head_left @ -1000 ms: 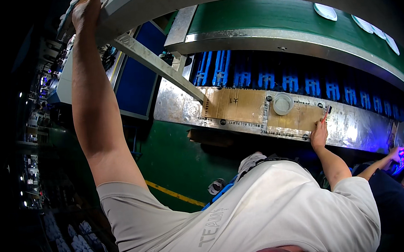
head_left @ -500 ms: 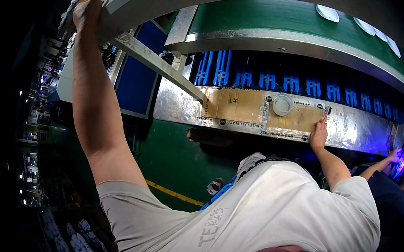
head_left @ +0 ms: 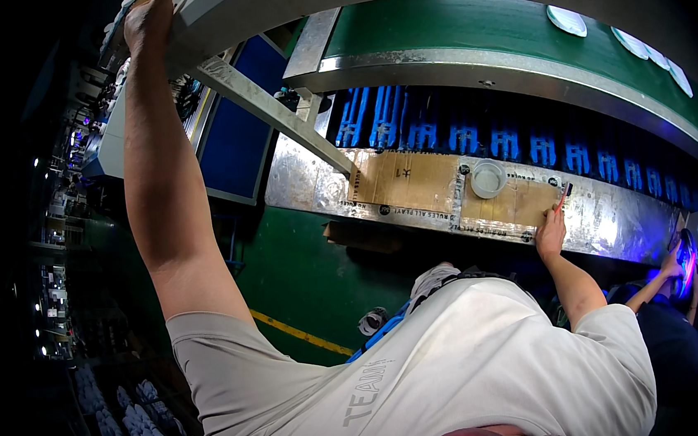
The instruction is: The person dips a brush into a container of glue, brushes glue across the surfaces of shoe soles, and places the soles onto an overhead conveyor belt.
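Observation:
My right hand is closed around a thin brush with a red handle, its dark bristle end pointing up and away. The hand rests at the near edge of a cardboard sheet taped onto a metal ledge. A white round tub holding something pale stands on the cardboard, left of the brush. My left arm stretches far up to the upper left, where my left hand is curled at the end of an overhead metal beam, beside a brownish edge. Its fingertips are mostly hidden, and what they grip cannot be made out.
Behind the ledge runs a row of blue-lit fixtures. Beyond lies a green conveyor belt with white shoe-sole-shaped pieces. A slanted metal strut crosses at left. At right, a co-worker's hands hold a shoe under purple light.
My hands, the brush and the tub hardly move. At right, the co-worker's hands have raised and turned the purple-lit shoe.

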Action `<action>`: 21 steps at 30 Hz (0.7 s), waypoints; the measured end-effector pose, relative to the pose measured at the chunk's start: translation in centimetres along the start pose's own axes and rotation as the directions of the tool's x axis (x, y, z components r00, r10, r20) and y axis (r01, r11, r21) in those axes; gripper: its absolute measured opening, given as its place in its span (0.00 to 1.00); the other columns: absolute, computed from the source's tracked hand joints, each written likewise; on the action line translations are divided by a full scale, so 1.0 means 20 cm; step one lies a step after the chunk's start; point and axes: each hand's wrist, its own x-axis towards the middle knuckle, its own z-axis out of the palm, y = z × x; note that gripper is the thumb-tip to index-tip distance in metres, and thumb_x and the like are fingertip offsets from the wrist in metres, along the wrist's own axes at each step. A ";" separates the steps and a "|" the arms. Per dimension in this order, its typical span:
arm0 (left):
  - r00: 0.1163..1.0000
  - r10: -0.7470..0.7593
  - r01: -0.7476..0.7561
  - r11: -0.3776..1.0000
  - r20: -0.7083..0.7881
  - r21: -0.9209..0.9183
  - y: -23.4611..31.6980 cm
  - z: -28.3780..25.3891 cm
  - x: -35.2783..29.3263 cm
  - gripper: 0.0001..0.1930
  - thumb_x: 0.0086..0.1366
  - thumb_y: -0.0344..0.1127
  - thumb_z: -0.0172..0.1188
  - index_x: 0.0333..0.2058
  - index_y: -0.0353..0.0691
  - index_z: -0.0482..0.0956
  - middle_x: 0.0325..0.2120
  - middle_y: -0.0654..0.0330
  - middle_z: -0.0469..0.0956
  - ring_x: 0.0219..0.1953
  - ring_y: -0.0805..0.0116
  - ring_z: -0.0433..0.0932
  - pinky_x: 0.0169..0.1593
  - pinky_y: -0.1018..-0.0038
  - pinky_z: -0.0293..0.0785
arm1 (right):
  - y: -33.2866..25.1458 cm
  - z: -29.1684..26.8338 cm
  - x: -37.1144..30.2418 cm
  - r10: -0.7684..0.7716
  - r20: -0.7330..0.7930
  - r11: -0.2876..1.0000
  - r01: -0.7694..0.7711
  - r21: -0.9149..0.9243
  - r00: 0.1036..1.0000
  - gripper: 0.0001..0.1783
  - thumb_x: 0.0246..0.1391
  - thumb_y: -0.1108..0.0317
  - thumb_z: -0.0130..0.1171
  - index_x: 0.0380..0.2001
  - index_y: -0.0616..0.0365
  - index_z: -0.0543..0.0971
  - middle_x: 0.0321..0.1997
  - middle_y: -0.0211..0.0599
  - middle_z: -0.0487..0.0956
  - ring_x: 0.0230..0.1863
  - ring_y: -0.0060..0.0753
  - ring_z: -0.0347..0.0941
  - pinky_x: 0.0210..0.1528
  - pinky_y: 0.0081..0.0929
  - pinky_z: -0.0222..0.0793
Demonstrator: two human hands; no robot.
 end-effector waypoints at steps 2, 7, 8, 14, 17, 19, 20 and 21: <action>1.000 -0.018 0.018 0.999 0.013 -0.035 0.08 0.00 -0.08 0.26 0.55 0.59 0.66 0.39 0.42 0.90 0.40 0.55 0.87 0.46 0.60 0.83 0.50 0.64 0.73 | 0.00 -0.01 -0.01 0.012 -0.003 1.000 -0.012 -0.003 1.000 0.23 0.45 0.80 0.62 0.47 0.59 0.73 0.64 0.58 0.71 0.66 0.62 0.66 0.64 0.53 0.65; 0.997 -0.065 0.068 0.992 0.031 -0.109 0.26 -0.10 -0.29 0.21 0.59 0.51 0.63 0.37 0.37 0.89 0.37 0.54 0.87 0.42 0.61 0.84 0.47 0.65 0.75 | -0.02 -0.01 -0.01 0.050 0.024 0.999 -0.050 -0.001 0.998 0.24 0.45 0.80 0.62 0.48 0.58 0.73 0.66 0.57 0.70 0.69 0.62 0.63 0.66 0.52 0.64; 0.997 -0.075 0.079 0.989 0.034 -0.123 0.30 -0.11 -0.32 0.20 0.60 0.50 0.62 0.37 0.36 0.88 0.36 0.53 0.87 0.42 0.61 0.84 0.46 0.65 0.76 | -0.02 -0.01 -0.01 0.061 0.036 0.998 -0.060 -0.003 0.998 0.24 0.46 0.80 0.62 0.49 0.58 0.73 0.67 0.57 0.70 0.69 0.62 0.63 0.66 0.52 0.64; 0.994 -0.091 0.101 0.972 0.056 -0.214 0.38 -0.15 -0.39 0.15 0.61 0.42 0.62 0.34 0.34 0.88 0.31 0.57 0.85 0.35 0.65 0.82 0.40 0.67 0.76 | -0.02 -0.01 0.00 0.050 0.041 0.999 -0.051 0.006 0.998 0.23 0.46 0.80 0.61 0.48 0.59 0.73 0.67 0.57 0.70 0.69 0.61 0.63 0.67 0.52 0.64; 0.996 -0.074 0.085 0.965 0.053 -0.248 0.39 -0.10 -0.39 0.15 0.61 0.41 0.62 0.33 0.34 0.88 0.30 0.57 0.84 0.33 0.64 0.81 0.39 0.67 0.75 | 0.00 -0.02 -0.01 0.062 0.039 0.998 -0.062 0.002 0.997 0.22 0.46 0.79 0.61 0.47 0.60 0.73 0.66 0.57 0.70 0.69 0.61 0.64 0.66 0.52 0.64; 0.998 -0.050 0.054 0.995 0.043 -0.089 0.15 -0.12 -0.15 0.20 0.58 0.51 0.64 0.36 0.39 0.89 0.36 0.56 0.86 0.40 0.62 0.82 0.45 0.65 0.74 | -0.03 0.00 0.00 0.037 0.036 0.999 -0.038 0.008 0.999 0.21 0.47 0.79 0.60 0.48 0.60 0.73 0.66 0.58 0.70 0.68 0.62 0.64 0.66 0.52 0.64; 0.998 -0.020 0.017 0.998 0.051 0.061 0.06 -0.12 -0.06 0.27 0.54 0.61 0.66 0.40 0.43 0.90 0.41 0.56 0.87 0.47 0.60 0.83 0.51 0.64 0.73 | -0.04 0.00 0.00 0.029 0.029 1.000 -0.029 0.006 0.999 0.21 0.47 0.79 0.60 0.48 0.61 0.73 0.66 0.58 0.70 0.68 0.62 0.64 0.66 0.52 0.64; 0.998 -0.018 0.014 0.998 0.057 0.054 0.08 -0.09 -0.07 0.27 0.54 0.61 0.66 0.40 0.43 0.90 0.41 0.56 0.87 0.47 0.60 0.83 0.51 0.64 0.73 | -0.03 0.00 0.00 0.036 0.028 0.999 -0.036 0.001 0.999 0.21 0.47 0.79 0.60 0.48 0.61 0.73 0.66 0.58 0.70 0.68 0.62 0.64 0.66 0.52 0.64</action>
